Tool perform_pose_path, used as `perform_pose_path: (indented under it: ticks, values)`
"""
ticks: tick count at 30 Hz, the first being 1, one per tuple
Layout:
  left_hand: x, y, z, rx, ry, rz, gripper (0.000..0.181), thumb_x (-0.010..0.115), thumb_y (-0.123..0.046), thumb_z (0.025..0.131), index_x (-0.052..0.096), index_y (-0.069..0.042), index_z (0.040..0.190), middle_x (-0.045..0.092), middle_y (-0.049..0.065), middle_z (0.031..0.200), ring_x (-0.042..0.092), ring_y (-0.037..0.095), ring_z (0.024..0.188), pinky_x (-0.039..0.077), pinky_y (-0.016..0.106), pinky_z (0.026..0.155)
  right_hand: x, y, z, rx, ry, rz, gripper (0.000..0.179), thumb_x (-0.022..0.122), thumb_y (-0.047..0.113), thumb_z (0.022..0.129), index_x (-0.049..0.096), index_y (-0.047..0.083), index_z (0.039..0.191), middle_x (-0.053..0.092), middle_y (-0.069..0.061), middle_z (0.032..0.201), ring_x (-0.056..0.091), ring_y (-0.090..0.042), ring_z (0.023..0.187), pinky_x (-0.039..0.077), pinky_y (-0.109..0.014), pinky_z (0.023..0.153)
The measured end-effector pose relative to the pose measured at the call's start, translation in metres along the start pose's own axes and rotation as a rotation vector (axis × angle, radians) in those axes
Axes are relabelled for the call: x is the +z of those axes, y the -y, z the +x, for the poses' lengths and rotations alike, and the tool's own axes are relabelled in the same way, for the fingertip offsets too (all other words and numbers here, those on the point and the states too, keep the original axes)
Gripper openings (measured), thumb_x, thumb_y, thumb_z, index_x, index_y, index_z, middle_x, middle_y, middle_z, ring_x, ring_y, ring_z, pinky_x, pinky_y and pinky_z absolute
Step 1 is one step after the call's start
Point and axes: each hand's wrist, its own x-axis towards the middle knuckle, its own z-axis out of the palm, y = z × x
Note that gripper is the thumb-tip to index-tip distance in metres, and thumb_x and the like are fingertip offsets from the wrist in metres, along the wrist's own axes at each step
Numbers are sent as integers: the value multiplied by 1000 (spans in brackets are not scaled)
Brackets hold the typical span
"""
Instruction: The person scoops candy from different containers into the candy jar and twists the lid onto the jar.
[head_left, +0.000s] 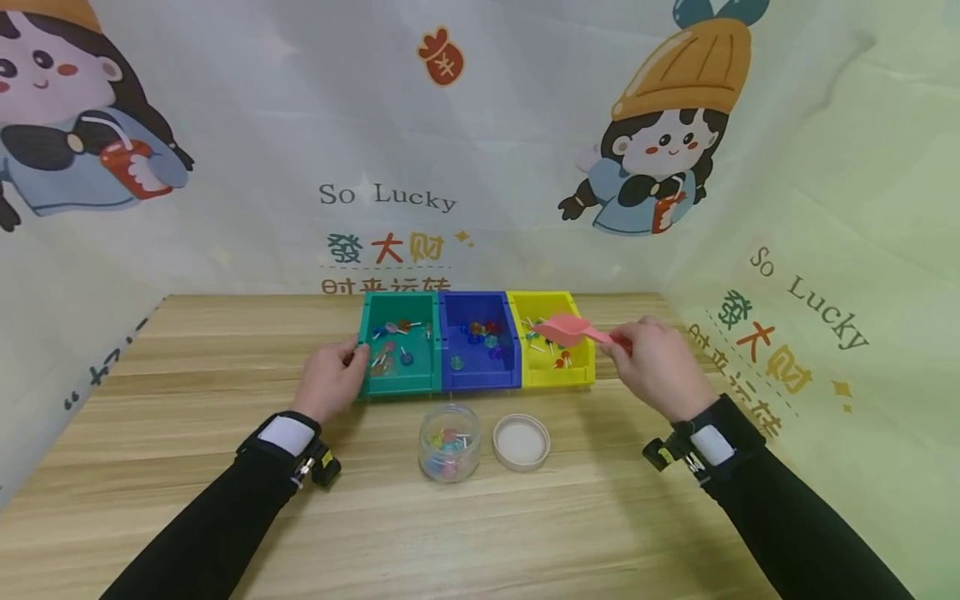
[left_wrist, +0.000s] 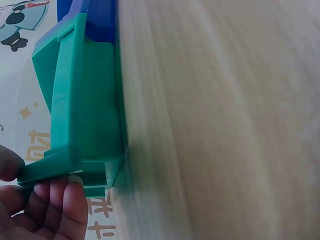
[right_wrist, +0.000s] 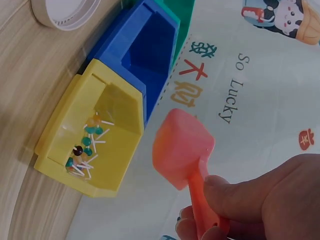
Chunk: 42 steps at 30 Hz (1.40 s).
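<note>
The left hand (head_left: 330, 381) pinches the green bin (head_left: 397, 386); the right hand (head_left: 660, 367) grips a pink scoop (head_left: 567, 330) above the yellow bin (head_left: 558, 378). We judge the work partly done: lollipop-shaped pieces (right_wrist: 87, 141) lie in both, beads (head_left: 457, 362) in the blue bin (head_left: 482, 381), more left in the open jar (head_left: 450, 446) beside its lid (head_left: 521, 442).
</note>
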Motion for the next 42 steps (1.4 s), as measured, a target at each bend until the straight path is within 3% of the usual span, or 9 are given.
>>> perform_pose_path:
  ticks: [6, 11, 15, 19, 24, 32, 35, 38, 42]
  values:
    - [5, 3, 1, 38, -31, 6, 46, 50, -21, 115, 62, 7, 149, 71, 24, 99, 62, 33, 87, 47, 36, 72, 0, 0, 9, -11, 41, -24, 25, 72, 16, 107, 82, -7, 107, 70, -18, 90, 57, -30, 81, 50, -40, 73]
    - [5, 1, -1, 42, -38, 5, 46, 51, -20, 114, 61, 8, 150, 72, 25, 101, 62, 33, 88, 49, 37, 73, 1, 5, 24, 11, 142, -68, 23, 73, 13, 105, 83, -7, 103, 76, -18, 90, 62, -31, 80, 58, -44, 79]
    - [5, 2, -1, 39, -39, 9, 45, 51, -18, 114, 60, 7, 151, 72, 25, 99, 62, 33, 87, 48, 36, 72, 5, 11, 39, 29, 221, -129, 22, 72, 10, 103, 80, -8, 94, 71, -15, 80, 61, -28, 72, 56, -38, 72]
    - [4, 4, -2, 35, -40, 11, 44, 51, -18, 115, 61, 7, 150, 72, 24, 99, 62, 33, 87, 48, 36, 73, 8, 17, 52, 86, 292, -148, 21, 72, 10, 101, 76, -5, 87, 60, -10, 73, 57, -26, 69, 46, -32, 67]
    - [4, 4, -1, 46, -31, 7, 45, 51, -19, 115, 60, 6, 151, 72, 24, 102, 62, 32, 88, 49, 37, 74, 10, 23, 63, 166, 350, -134, 23, 78, 17, 101, 75, -5, 96, 59, -11, 77, 59, -28, 75, 47, -32, 72]
    - [2, 2, -2, 46, -10, -12, 47, 50, -18, 115, 56, 8, 153, 69, 23, 99, 59, 31, 86, 45, 34, 71, 16, 24, 77, 164, 361, -170, 21, 73, 10, 99, 72, -2, 82, 51, -7, 72, 56, -26, 71, 46, -33, 71]
    - [2, 3, -3, 48, 0, -11, 48, 49, -19, 115, 54, 9, 154, 69, 24, 99, 58, 31, 86, 45, 34, 71, 25, 24, 79, 191, 348, -175, 26, 79, 19, 99, 74, -4, 88, 52, -8, 73, 57, -27, 73, 46, -33, 72]
    - [1, 3, -3, 48, 17, -5, 50, 48, -21, 116, 50, 10, 156, 71, 26, 104, 59, 30, 86, 45, 34, 72, 36, 23, 78, 218, 326, -175, 45, 83, 37, 97, 73, -6, 95, 53, -8, 72, 58, -28, 73, 44, -32, 70]
    - [-3, 2, -3, 27, 44, -12, 52, 47, -23, 117, 47, 10, 158, 73, 32, 122, 59, 29, 87, 45, 33, 71, 51, 23, 76, 211, 267, -209, 59, 79, 52, 98, 70, -5, 85, 48, -6, 66, 57, -27, 67, 38, -30, 63]
